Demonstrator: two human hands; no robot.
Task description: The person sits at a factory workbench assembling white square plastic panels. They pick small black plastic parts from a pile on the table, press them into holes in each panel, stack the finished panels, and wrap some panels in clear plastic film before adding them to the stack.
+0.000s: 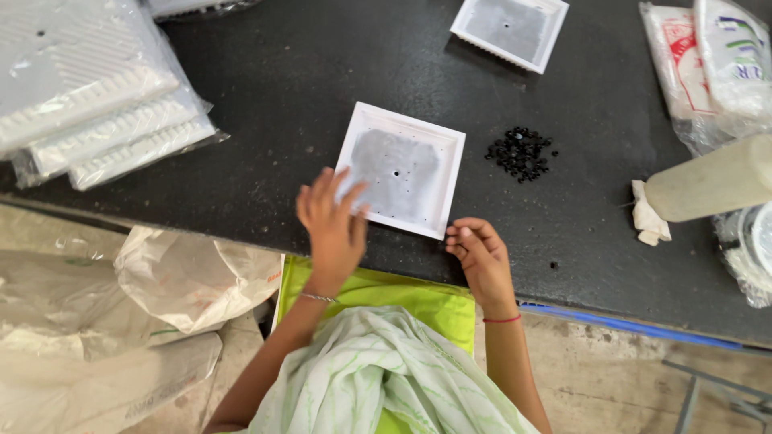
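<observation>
A square white plastic tray (441,147) with a grey inner face and a small centre hole lies on the black table (305,88) in front of me. My left hand (331,223) hovers over its near left corner, fingers spread, blurred and holding nothing. At the tray's near right corner my right hand (479,255) rests with fingertips pinched together; whether a small part sits between them I cannot tell. A small pile of black beads (521,152) lies just right of the tray.
A second white tray (510,30) sits at the far edge. Bagged stacks of white ribbed panels (88,96) fill the far left. Plastic packets (712,64), a pale cylinder (712,183) and a cloth (648,217) crowd the right. Crumpled sacks (121,321) lie on the floor.
</observation>
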